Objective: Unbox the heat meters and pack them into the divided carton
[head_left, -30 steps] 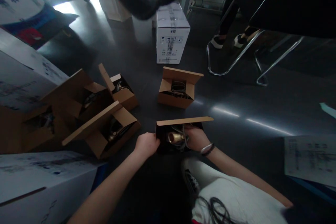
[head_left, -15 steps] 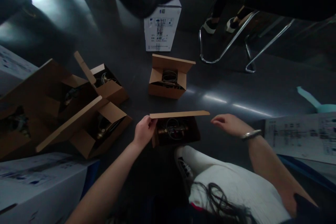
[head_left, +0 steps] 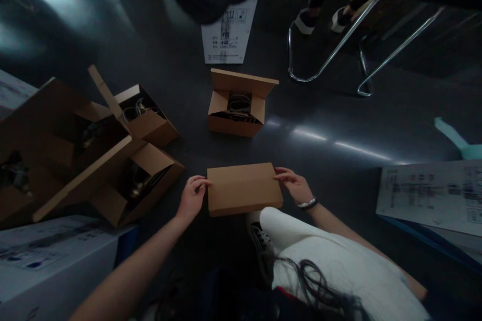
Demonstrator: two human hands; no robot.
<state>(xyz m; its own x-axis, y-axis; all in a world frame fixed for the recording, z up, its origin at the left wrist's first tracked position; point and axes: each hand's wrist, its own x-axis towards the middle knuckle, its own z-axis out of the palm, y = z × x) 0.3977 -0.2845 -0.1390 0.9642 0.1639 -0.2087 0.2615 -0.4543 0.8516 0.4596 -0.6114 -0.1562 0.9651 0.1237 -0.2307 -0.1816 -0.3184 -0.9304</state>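
A brown cardboard box (head_left: pixel 244 188) sits on the floor before me, its lid folded down, so what is inside is hidden. My left hand (head_left: pixel 193 195) has its fingers bent against the box's left end, near the lid's edge. At the opposite end, my right hand (head_left: pixel 295 185) presses its fingertips to the upper right corner. Straight ahead stands a second cardboard box (head_left: pixel 236 127) with its lid raised, and coiled cable and dark parts show in it.
Several open boxes with metal parts and cables, including a near one (head_left: pixel 150 160), crowd the left. White printed cartons stand ahead (head_left: pixel 226 42), at lower left (head_left: pixel 56 266) and right (head_left: pixel 433 193). A metal-legged chair (head_left: pixel 324 62) and someone's shoes (head_left: pixel 306 22) are at upper right.
The near box's lid has gone from raised to folded down, covering the cable and parts. My right hand has moved left onto the box's right end; my left hand remains at its left end.
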